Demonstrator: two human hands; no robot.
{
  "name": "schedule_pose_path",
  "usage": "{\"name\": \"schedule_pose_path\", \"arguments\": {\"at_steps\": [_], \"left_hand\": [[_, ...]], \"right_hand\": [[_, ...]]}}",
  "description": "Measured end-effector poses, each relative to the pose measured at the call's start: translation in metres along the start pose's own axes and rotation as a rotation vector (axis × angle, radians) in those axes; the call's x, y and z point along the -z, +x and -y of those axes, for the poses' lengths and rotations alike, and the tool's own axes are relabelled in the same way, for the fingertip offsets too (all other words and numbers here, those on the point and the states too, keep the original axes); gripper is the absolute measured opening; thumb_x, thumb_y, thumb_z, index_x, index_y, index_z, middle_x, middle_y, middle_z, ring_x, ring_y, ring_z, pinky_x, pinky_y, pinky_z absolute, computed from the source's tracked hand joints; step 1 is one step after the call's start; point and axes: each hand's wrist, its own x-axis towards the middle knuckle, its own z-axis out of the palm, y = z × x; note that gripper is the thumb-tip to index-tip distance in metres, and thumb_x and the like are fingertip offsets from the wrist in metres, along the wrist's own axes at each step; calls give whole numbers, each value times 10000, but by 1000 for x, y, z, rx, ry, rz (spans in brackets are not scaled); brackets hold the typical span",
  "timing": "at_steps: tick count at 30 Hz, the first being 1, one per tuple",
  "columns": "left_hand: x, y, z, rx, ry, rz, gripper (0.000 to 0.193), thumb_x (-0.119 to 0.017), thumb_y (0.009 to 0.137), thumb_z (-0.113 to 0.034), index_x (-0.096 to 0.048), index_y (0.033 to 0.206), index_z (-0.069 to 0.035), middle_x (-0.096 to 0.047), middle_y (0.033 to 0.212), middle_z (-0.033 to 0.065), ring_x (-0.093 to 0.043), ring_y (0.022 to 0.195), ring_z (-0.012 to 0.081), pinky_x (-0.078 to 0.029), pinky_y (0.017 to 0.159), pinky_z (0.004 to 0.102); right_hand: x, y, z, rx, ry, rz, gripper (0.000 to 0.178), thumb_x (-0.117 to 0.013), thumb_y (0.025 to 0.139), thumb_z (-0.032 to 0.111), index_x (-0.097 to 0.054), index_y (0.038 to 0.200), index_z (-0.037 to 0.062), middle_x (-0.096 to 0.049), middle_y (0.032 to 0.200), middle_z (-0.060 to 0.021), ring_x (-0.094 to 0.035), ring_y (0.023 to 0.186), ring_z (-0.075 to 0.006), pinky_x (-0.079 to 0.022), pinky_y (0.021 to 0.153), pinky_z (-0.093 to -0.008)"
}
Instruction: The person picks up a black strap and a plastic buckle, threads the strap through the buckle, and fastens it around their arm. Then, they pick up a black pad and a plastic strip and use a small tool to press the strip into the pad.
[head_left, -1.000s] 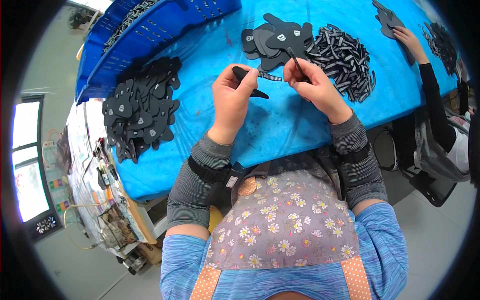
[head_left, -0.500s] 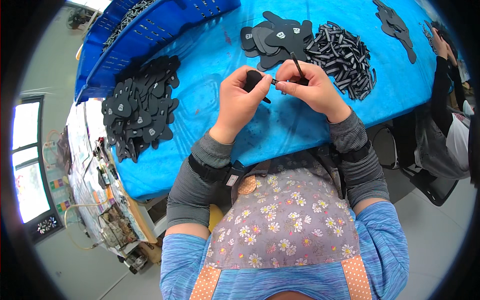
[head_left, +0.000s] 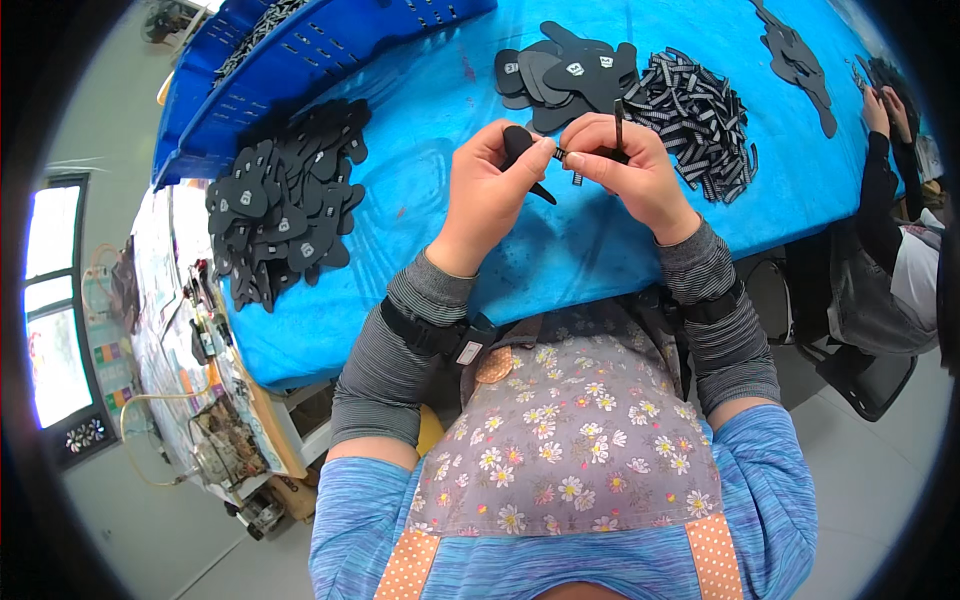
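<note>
My left hand (head_left: 482,195) is closed on a flat black cut piece (head_left: 516,143), whose rounded end stands up between thumb and fingers. Its narrow tip pokes out below the palm. Thumb and fingers of my right hand (head_left: 640,180) pinch a small black-and-white ribbed strip (head_left: 560,154), which meets the left fingertips. A thin dark stick-like tool (head_left: 619,125) also sits between the right fingers, pointing away from me; its kind is unclear. Just beyond my hands lie more flat black pieces (head_left: 550,75) with pale printed marks, beside a heap of ribbed strips (head_left: 705,125).
A blue sheet (head_left: 420,190) covers the table. At left is a big pile of black pieces (head_left: 285,215), below a blue plastic crate (head_left: 300,75) holding more strips. Further black pieces (head_left: 795,60) lie far right, near another person's hands (head_left: 885,112).
Both hands remain joined at the strip and have shifted slightly. The black piece is tilted a little differently, and a short ribbed end now shows below the right fingertips.
</note>
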Motion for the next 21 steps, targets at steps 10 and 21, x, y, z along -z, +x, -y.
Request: {"name": "schedule_pose_path", "arguments": {"at_steps": [10, 21], "left_hand": [[5, 0, -1, 13, -69, 27, 126, -636, 830, -149, -578, 797, -43, -534, 681, -17, -466, 635, 49, -365, 585, 202], [7, 1, -14, 161, -67, 220, 157, -650, 826, -187, -601, 866, -43, -581, 767, -6, -503, 675, 50, -415, 590, 198]], "right_hand": [[-4, 1, 5, -68, 34, 17, 91, -618, 806, 84, -623, 788, -5, -592, 854, -18, -483, 639, -44, -380, 542, -183], [-6, -1, 2, -145, -124, -21, 91, -615, 841, 93, -624, 838, 3, -585, 767, 2, -506, 646, -56, -395, 580, -193]]}}
